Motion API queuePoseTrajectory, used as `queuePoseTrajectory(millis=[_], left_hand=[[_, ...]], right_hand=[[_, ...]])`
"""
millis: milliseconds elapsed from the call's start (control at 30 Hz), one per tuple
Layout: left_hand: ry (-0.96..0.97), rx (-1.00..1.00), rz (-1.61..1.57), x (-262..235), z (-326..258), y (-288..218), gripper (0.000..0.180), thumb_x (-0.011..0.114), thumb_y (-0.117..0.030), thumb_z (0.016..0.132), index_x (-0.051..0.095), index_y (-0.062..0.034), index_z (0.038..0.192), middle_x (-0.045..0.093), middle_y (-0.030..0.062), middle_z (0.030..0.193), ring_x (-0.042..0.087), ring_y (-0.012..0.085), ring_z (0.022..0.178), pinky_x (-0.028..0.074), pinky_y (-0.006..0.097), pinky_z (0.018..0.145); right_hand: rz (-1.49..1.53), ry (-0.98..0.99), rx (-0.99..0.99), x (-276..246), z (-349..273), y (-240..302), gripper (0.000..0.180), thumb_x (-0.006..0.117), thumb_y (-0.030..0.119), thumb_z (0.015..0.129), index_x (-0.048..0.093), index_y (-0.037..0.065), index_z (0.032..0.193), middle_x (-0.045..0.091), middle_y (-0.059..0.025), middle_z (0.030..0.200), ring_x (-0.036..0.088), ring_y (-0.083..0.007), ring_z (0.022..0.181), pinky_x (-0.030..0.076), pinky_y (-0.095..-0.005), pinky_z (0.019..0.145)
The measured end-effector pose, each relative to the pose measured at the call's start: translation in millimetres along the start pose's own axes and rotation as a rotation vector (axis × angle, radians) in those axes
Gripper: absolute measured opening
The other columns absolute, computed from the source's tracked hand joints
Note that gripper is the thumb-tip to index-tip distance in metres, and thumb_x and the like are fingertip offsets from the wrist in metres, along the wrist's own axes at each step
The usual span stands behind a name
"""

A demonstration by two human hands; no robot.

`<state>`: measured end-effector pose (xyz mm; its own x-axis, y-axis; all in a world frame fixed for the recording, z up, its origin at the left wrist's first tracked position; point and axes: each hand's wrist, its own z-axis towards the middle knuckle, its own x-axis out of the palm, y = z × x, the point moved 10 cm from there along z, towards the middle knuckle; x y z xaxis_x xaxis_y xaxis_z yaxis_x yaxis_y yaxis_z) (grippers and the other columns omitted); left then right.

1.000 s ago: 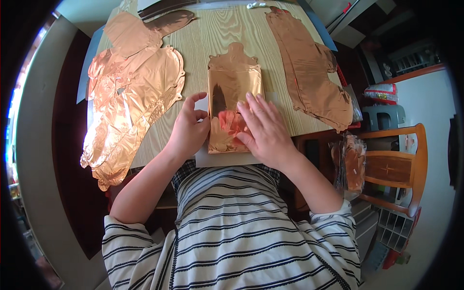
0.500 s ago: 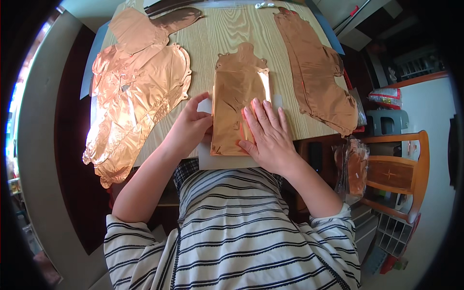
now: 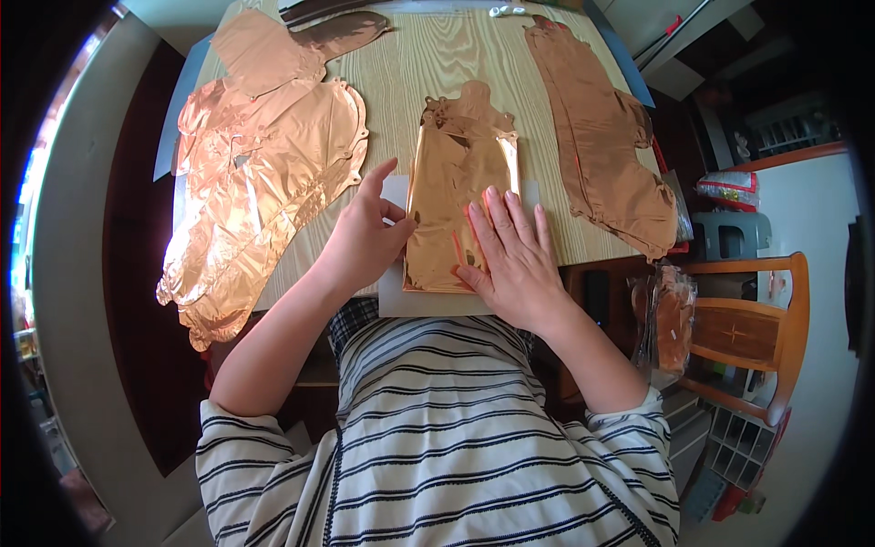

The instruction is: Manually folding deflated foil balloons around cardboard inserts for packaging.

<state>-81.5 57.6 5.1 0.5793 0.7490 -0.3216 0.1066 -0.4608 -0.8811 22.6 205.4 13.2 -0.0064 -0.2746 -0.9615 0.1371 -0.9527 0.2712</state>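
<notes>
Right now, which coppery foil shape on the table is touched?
The oblong middle coppery foil shape, under the right hand; the large crinkled left foil and long duller right foil lie untouched.

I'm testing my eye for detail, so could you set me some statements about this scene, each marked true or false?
1. The right hand lies flat on the folded foil balloon. True.
2. The left hand is at the folded foil balloon's right edge. False: the left hand is at its left edge.
3. A white sheet lies partly under the folded foil balloon. True.
4. The wooden chair stands left of the table. False: the wooden chair is on the right.
5. A larger, spread-out balloon lies on the table's left side. True.
</notes>
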Motion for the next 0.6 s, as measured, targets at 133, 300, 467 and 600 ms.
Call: queuePoseTrajectory(millis=[133,300,467,600], left_hand=[[-0.054,0.077,0.103,-3.3,-2.6,-9.7,0.076,0.066,-0.004,0.093,0.027,-0.0063,0.158,0.068,0.0064,0.088,0.064,0.0099,0.072,0.052,0.026,0.067],[-0.126,0.126,0.158,-7.6,-2.4,-14.5,0.077,0.068,-0.006,0.093,0.027,-0.0066,0.159,0.069,0.0067,0.086,0.064,0.0097,0.073,0.051,0.027,0.068],[-0.153,0.121,0.170,-9.3,-2.0,-14.1,0.082,0.070,-0.006,0.091,0.026,-0.0068,0.159,0.072,0.0092,0.088,0.066,0.0117,0.075,0.052,0.028,0.070],[-0.156,0.087,0.204,-13.6,-4.0,-15.0,0.079,0.071,-0.007,0.089,0.032,-0.0085,0.158,0.073,0.0101,0.089,0.068,0.0159,0.077,0.054,0.031,0.073]], right_hand=[[-0.014,0.003,-0.007,-0.1,2.4,0.0,0.082,0.058,0.051,0.097,0.031,0.004,0.158,0.021,-0.0230,0.166,0.017,-0.0399,0.155,0.008,-0.0611,0.123],[-0.013,-0.096,-0.052,-20.3,11.9,16.7,0.081,0.059,0.048,0.097,0.032,0.000,0.157,0.024,-0.0264,0.164,0.023,-0.0418,0.153,0.010,-0.0614,0.123],[0.119,-0.056,-0.154,-7.5,24.9,54.2,0.080,0.061,0.043,0.095,0.033,-0.003,0.155,0.031,-0.0254,0.161,0.031,-0.0418,0.149,0.017,-0.0596,0.122],[0.066,-0.054,-0.161,8.0,24.5,57.4,0.079,0.060,0.046,0.095,0.037,-0.003,0.153,0.035,-0.0214,0.160,0.032,-0.0367,0.149,0.020,-0.0580,0.120]])
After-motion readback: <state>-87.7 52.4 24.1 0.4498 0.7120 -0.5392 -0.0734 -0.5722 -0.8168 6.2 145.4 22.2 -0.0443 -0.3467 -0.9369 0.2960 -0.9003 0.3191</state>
